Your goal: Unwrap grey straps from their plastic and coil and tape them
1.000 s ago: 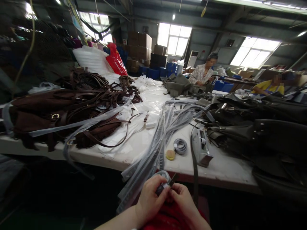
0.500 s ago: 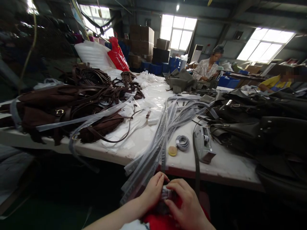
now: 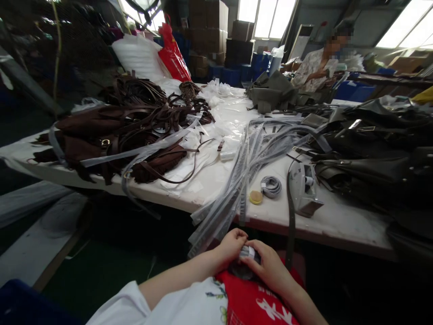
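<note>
Low in front of my red apron (image 3: 250,298), both hands are closed around a small rolled-up grey strap (image 3: 249,252) with a white band on it. My left hand (image 3: 232,246) grips its left side, fingers bent over the top. From the right, my right hand (image 3: 269,264) has thumb and fingers pressed on it. Part of the roll is hidden by the fingers. On the table just beyond lies a similar coiled grey strap (image 3: 271,187), beside a small round yellow-rimmed piece (image 3: 256,197). Long plastic-sleeved straps (image 3: 233,180) hang over the table edge near my left hand.
Brown bags with straps (image 3: 91,149) are heaped on the table's left, dark green bags (image 3: 372,158) on its right. A tape-dispenser-like device (image 3: 306,189) stands near the front edge. Across the table a person (image 3: 314,67) works. A red plastic bag (image 3: 174,54) stands at the back.
The camera view has tipped downward and turned left, so the table sits higher and further right. My hands have drawn closer together around the roll, whose white band now shows more plainly.
</note>
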### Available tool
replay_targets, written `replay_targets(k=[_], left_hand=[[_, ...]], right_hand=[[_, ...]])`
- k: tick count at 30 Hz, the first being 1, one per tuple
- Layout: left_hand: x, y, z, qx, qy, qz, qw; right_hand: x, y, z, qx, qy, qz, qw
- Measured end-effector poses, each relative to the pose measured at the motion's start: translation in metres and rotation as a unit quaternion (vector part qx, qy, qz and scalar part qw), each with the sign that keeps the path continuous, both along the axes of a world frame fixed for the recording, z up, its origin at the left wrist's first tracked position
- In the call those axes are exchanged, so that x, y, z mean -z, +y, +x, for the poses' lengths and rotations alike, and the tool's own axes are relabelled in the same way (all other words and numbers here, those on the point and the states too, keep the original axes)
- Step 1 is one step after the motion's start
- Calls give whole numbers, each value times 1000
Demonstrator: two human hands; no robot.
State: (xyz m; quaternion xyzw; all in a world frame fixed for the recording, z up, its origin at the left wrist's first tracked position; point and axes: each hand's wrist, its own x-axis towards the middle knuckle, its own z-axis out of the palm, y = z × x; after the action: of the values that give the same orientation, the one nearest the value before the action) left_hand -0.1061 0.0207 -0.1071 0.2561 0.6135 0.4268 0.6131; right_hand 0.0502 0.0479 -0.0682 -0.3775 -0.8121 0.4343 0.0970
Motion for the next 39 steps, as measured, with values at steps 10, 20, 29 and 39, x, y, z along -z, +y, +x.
replay_targets(k=[10,20,29,39], left_hand=[[-11,-6,6,23,-86,-24,996],[6,-5,17,7,-75,-18,997],[11,-7,3,32,-52,34,998],[-4,-11,0,129,-125,-13,984]], right_hand=[[17,-10,17,22,33,-18,999],[35,-19,26,39,61,-72,995],[39,-13,29,66,102,-110,987],[57,-34,65,176,225,-229,931]])
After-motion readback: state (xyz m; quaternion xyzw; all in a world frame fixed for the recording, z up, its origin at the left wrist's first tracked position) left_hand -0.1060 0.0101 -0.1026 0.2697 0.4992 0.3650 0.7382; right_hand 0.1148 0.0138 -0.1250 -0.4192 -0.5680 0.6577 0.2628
